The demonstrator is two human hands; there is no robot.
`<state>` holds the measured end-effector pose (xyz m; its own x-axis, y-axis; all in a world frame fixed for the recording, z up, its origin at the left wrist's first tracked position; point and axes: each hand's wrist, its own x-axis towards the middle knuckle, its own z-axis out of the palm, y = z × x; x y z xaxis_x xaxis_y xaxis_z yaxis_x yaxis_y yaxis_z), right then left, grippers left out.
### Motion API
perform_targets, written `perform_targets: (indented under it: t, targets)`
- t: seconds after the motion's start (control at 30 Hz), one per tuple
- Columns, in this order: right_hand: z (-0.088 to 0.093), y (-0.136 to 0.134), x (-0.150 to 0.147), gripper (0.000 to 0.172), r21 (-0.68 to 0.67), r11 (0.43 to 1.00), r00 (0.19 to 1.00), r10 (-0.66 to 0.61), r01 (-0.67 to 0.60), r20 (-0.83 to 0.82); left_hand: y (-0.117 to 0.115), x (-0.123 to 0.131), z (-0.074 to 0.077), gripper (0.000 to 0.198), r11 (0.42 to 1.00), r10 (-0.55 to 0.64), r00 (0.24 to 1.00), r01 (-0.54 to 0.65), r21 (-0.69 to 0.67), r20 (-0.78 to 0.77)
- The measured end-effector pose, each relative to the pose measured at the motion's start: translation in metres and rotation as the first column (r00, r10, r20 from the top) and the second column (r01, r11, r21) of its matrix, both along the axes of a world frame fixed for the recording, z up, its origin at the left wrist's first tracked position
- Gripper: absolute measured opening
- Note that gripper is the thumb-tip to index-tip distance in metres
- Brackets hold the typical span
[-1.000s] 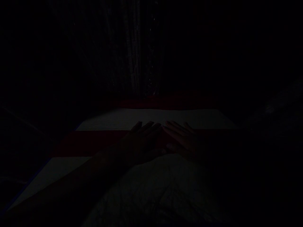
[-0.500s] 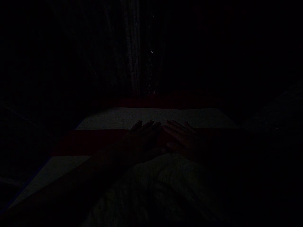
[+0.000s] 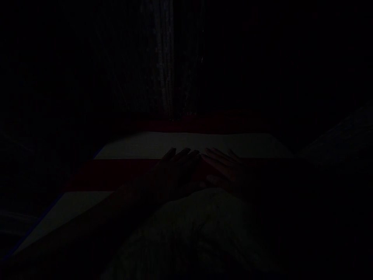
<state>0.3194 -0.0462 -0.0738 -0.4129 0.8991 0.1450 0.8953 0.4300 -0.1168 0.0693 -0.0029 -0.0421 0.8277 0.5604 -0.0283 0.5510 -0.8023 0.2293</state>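
Note:
In a very dark head view, a cloth with wide red and pale stripes (image 3: 105, 173) lies spread out before me. My left hand (image 3: 175, 173) rests palm down across a red stripe, its fingers spread and reaching onto the pale stripe beyond. Close beside it on the right, my right hand (image 3: 225, 167) lies flat the same way, its fingers stretched toward the left. The thumbs point at each other with a small gap between. Neither hand holds anything. Deep shadow hides my right forearm.
Beyond the cloth's far edge hangs a faint, upright, ribbed pale strip (image 3: 164, 58), perhaps a curtain. A thin blue border (image 3: 37, 221) runs along the cloth's left side. A dim greyish surface (image 3: 340, 134) shows at the right; darkness hides its kind.
Both hands stay almost still on the cloth. The small glints at the far upright strip have faded, and the view has shifted very slightly.

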Motion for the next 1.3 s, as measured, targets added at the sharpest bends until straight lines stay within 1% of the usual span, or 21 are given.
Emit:
perform_targets:
  t: [0.23, 0.53, 0.77, 0.9, 1.03, 1.1, 1.3]
  targets:
    - [0.0014, -0.0005, 0.0004, 0.065, 0.001, 1.000, 1.000, 0.012, -0.012, -0.006, 0.0013, -0.0002, -0.0028, 0.088, 1.000, 0.005, 1.000, -0.005, 0.009, 0.005]
    - [0.0057, -0.0012, -0.0011, 0.066, -0.038, 0.999, 1.000, 0.001, -0.001, -0.001, 0.0003, -0.0002, -0.0002, 0.089, 1.000, -0.001, 1.000, 0.001, 0.005, -0.004]
    - [0.0020, -0.0006, 0.0010, 0.066, -0.016, 1.000, 1.000, 0.003, -0.004, -0.016, 0.0012, -0.0005, -0.0037, 0.090, 1.000, 0.001, 1.000, -0.001, 0.024, 0.015]
    - [0.0045, 0.0003, -0.0003, 0.066, -0.020, 1.000, 1.000, -0.001, 0.000, -0.018, 0.0012, 0.0005, -0.0049, 0.090, 0.999, 0.003, 1.000, -0.004, 0.044, 0.017]
    - [0.0082, 0.0006, -0.0029, 0.065, 0.043, 0.999, 0.999, 0.013, -0.011, -0.040, 0.0007, 0.0009, -0.0024, 0.088, 1.000, -0.006, 1.000, 0.006, 0.012, -0.001]
    - [0.0070, 0.0007, -0.0033, 0.065, 0.055, 0.998, 0.999, 0.021, -0.019, -0.031, 0.0008, 0.0006, -0.0016, 0.088, 1.000, -0.004, 1.000, 0.004, 0.004, -0.003]
    - [0.0002, 0.0009, -0.0020, 0.066, 0.008, 1.000, 1.000, 0.005, -0.006, 0.023, 0.0009, 0.0000, -0.0039, 0.089, 1.000, 0.000, 1.000, 0.000, 0.031, 0.007]
